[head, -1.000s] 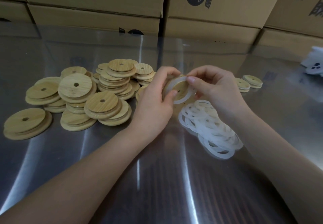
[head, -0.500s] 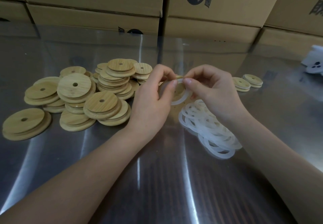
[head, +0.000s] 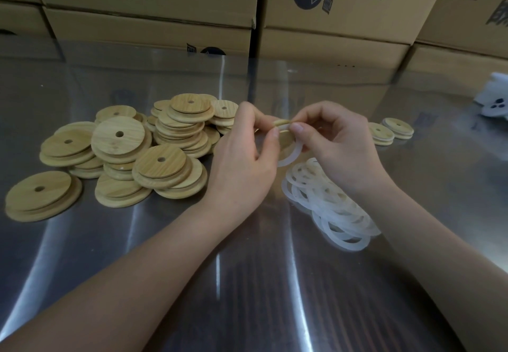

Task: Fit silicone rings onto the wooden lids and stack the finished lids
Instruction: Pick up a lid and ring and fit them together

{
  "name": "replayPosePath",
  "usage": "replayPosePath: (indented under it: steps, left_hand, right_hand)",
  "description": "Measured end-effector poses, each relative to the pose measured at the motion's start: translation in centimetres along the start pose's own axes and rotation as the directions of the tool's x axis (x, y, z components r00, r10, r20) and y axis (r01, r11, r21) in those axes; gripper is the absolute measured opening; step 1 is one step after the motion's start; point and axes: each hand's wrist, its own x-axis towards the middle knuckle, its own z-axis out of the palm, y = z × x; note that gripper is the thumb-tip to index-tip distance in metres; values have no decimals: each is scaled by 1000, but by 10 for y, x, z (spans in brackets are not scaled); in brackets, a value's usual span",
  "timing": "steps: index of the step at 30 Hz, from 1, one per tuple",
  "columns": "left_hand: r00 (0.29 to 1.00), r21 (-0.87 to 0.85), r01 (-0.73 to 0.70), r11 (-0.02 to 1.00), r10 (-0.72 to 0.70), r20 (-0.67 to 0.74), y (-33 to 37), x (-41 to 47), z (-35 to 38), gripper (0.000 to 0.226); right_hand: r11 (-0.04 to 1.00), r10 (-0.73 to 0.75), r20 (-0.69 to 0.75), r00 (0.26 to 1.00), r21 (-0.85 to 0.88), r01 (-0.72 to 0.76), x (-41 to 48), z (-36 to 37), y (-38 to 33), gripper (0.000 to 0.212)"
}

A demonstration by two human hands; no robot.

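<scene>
My left hand (head: 244, 159) and my right hand (head: 341, 145) hold one wooden lid (head: 283, 125) between them above the table, thumbs pinching its top edge. A white silicone ring (head: 291, 156) hangs round the lid's lower part, partly seated. A loose heap of wooden lids (head: 143, 151) with centre holes lies to the left. Several white silicone rings (head: 330, 203) lie in a pile under my right wrist. Two finished lids (head: 390, 131) sit side by side at the right.
The work surface is a shiny steel table (head: 247, 283). Cardboard boxes (head: 330, 8) line the far edge. A white object with holes (head: 494, 101) lies at the far right.
The lid has tipped from facing me to nearly edge-on, and both thumbs have moved up to its top edge. The ring now hangs lower on the lid.
</scene>
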Motion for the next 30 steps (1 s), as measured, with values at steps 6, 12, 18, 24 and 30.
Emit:
replayPosePath:
  steps: [6,12,18,24,30]
  left_hand:
    - [999,-26,36,999,-36,0,2,0,0,7]
    - [996,-57,82,995,-83,-13,-2,-1,1,9]
    - [995,-87,70,994,-63,83,-6,-1,0,22]
    - [995,-49,13,999,-8,96,-4,-1,-2,26]
    - [999,-70,44,997,-43,15,-3,1,-1,25]
  right_hand:
    - [996,-47,6,999,-69,47,0,-2,1,13]
    - [980,-113,68,991,-156,122,1,-4,1,8]
    - [984,-65,115,991,-160,83,4,-10,3,14]
    - [997,25,110,994,-79,-17,5,-11,2,24]
    - [979,146,80,986,131,-155,6,-12,0,12]
